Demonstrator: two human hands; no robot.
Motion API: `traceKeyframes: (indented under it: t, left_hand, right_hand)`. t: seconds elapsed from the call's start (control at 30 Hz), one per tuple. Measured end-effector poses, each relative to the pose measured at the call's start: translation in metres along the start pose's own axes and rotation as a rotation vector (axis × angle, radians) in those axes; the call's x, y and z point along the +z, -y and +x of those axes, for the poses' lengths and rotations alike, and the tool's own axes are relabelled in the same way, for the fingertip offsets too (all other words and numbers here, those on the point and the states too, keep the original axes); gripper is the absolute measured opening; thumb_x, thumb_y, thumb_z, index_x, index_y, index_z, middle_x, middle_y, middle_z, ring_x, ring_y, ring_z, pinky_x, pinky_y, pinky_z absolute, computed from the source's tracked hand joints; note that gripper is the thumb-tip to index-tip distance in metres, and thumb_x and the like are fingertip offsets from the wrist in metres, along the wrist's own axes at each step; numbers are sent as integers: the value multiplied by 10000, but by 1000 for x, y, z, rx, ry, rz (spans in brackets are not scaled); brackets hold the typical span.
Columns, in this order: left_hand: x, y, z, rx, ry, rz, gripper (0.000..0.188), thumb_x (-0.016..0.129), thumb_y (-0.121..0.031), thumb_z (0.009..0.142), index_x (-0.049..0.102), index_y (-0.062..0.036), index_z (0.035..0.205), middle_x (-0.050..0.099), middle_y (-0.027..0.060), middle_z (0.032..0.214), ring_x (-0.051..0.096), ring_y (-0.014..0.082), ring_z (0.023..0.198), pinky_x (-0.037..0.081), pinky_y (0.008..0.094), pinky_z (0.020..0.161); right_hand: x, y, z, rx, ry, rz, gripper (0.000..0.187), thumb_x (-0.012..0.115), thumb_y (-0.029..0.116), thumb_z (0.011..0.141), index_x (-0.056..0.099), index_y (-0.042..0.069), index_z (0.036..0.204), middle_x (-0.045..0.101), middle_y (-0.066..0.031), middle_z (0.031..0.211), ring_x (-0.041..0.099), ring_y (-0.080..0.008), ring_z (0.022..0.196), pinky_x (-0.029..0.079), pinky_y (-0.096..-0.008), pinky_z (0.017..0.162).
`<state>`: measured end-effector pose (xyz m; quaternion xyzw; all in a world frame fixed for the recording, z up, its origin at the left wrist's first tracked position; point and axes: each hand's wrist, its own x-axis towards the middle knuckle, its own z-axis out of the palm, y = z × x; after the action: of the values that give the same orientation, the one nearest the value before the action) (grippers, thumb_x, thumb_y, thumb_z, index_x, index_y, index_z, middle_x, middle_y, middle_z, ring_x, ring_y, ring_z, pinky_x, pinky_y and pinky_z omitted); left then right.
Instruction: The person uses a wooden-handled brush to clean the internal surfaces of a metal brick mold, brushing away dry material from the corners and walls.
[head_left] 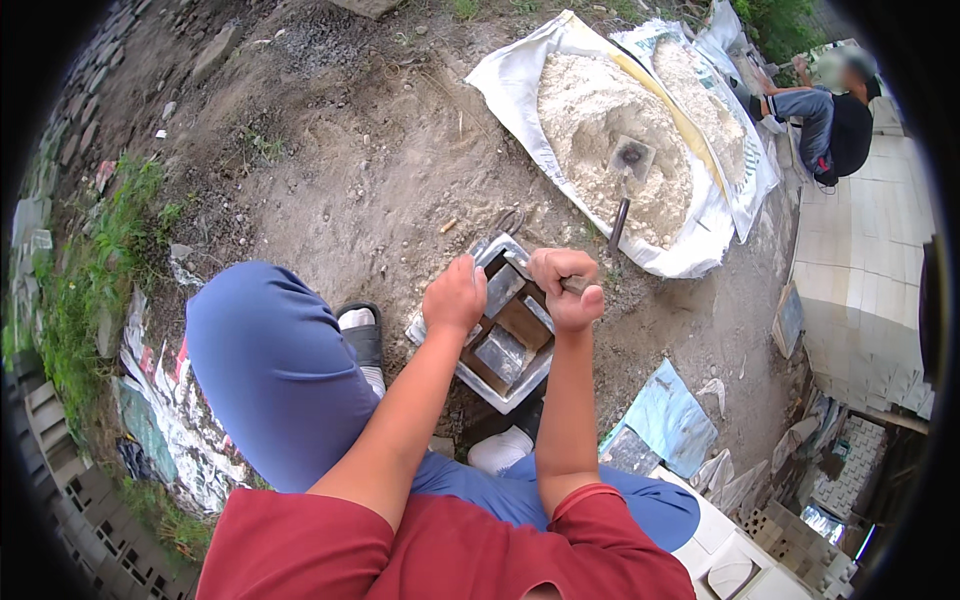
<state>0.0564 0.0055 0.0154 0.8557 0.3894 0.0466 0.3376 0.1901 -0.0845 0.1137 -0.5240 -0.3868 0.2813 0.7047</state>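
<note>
Between my feet on the ground stands a grey rectangular mould (484, 381), tilted in view, with block-like pieces and open cavities inside its frame. My left hand (455, 297) is closed over the mould's upper left edge, fingers curled down onto it. On the opposite side, my right hand (563, 287) makes a fist around a greyish-brown handle (576, 285). Only the handle's end shows; what it joins is hidden by my fist and the mould's edge.
A white sack (510, 90) spread open at upper right holds pale powder (590, 100); a square-bladed tool (619, 222) with a dark handle lies in it. Another powder sack (690, 75) adjoins. A person (840, 120) sits beyond, beside stacked pale blocks (865, 260). A bluish sheet (672, 415) lies right.
</note>
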Motion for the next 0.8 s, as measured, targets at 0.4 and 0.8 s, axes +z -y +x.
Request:
traceKeyframes:
  t: [0.4,0.8]
  left_hand:
    - [4,0,-6,18,-28,-5,267,498,-367,1041,570,-118,1106,689,143,1050,702,398,897,562,537,785]
    - [6,3,-7,1,-28,25,268,505,-375,1033,570,-129,1116,688,134,1059,705,387,895,563,535,788]
  right_hand:
    - [-6,-29,14,10,0,-11,885,410,872,912,288,60,580,279,17,558,282,-121,516,190,-330,518]
    - [11,4,29,96,-100,71,376,444,278,895,350,46,615,352,-22,590,304,-130,559,248,-325,552]
